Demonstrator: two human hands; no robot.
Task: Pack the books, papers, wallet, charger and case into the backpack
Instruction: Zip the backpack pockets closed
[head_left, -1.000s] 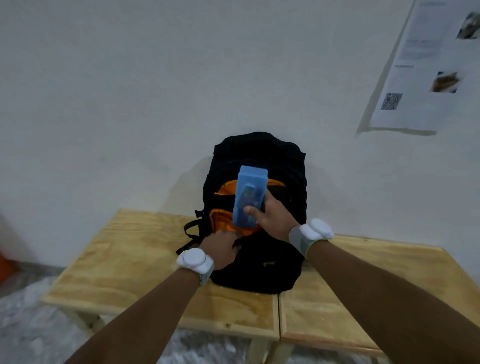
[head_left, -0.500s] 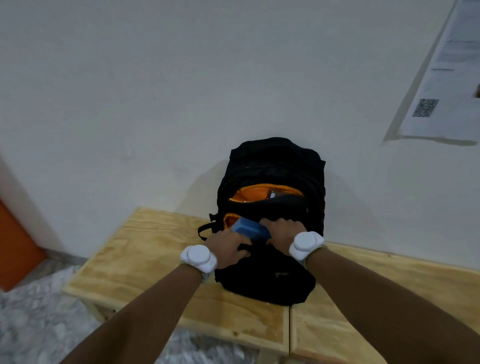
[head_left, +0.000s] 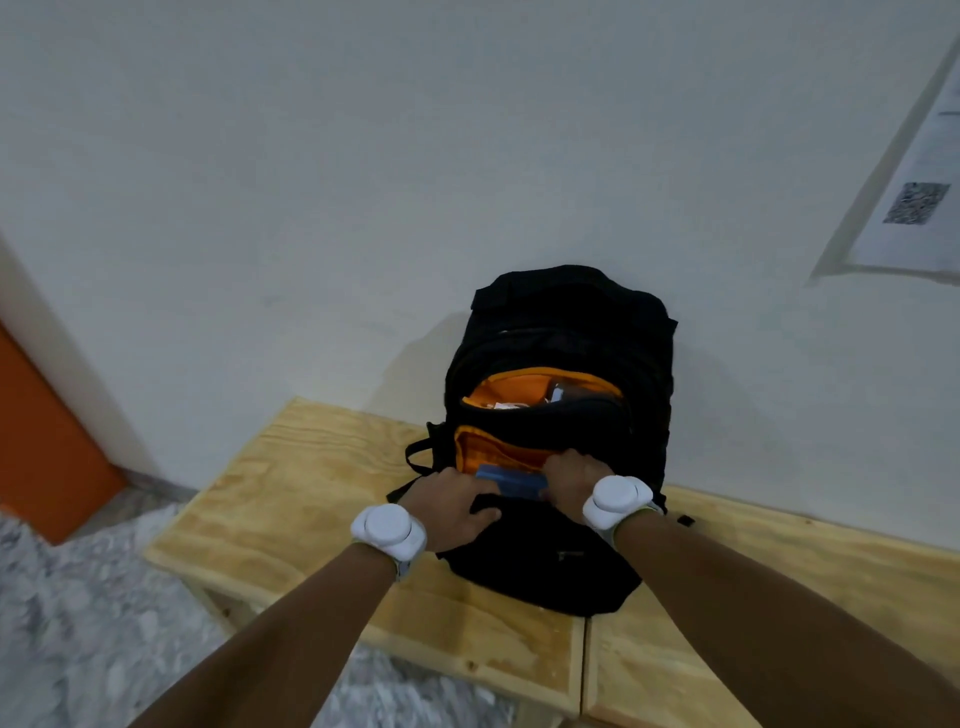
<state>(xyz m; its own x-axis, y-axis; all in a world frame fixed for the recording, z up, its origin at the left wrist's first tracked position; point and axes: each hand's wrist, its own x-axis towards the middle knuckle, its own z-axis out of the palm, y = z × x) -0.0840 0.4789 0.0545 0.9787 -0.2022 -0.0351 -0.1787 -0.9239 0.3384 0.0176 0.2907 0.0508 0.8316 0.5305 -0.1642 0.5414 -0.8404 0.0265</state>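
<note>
The blue case (head_left: 511, 480), a hard, flat-sided box, sits low in the front pocket of the black backpack (head_left: 563, 332), only a strip of its top edge showing between the two hands. The pack is soft dark fabric with a bright orange lining; it stands upright on the plywood bench (head_left: 322, 483), its back against the white wall (head_left: 363, 182). The right hand (head_left: 571, 475) curls over the case's right end, fingers bent down into the pocket and out of sight. The left hand (head_left: 452, 506) grips the pocket's black front lip, fingers curled together over the cloth. Behind, the main compartment gapes, with pale and dark shapes inside too blurred to name. Each wrist carries a round white band. A printed sheet (head_left: 914, 208) on the wall is cut off at the right edge.
</note>
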